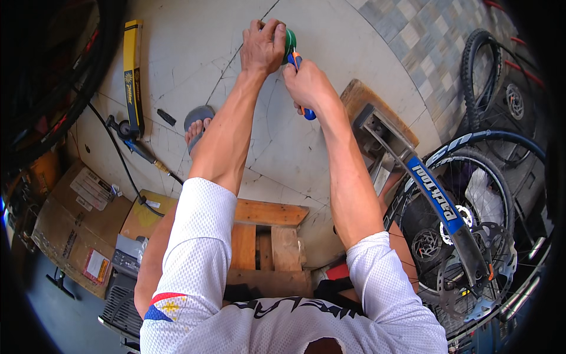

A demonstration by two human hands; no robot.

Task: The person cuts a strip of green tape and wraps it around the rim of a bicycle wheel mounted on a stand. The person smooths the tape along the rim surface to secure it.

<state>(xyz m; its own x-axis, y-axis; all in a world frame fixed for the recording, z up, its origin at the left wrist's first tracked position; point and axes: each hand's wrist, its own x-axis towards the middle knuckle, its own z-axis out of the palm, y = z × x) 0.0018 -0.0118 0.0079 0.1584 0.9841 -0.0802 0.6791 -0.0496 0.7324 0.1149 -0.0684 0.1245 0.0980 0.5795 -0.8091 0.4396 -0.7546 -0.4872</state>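
Left hand (262,47): grasps green round item (290,42) above the floor, upper middle of view. Right hand (309,85): clenched around blue-and-orange tool (309,114). Progress: both pieces are gripped and brought together; contact, finished work and remaining work cannot be told. Surroundings: blue stand (433,186) with wooden block (352,96), beside right forearm, probably limits movement there; 1 yellow-and-black box (132,50) lies left, well apart.

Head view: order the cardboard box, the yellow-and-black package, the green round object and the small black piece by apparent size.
Cardboard box
Yellow-and-black package
Green round object, partly hidden by the left hand
Small black piece
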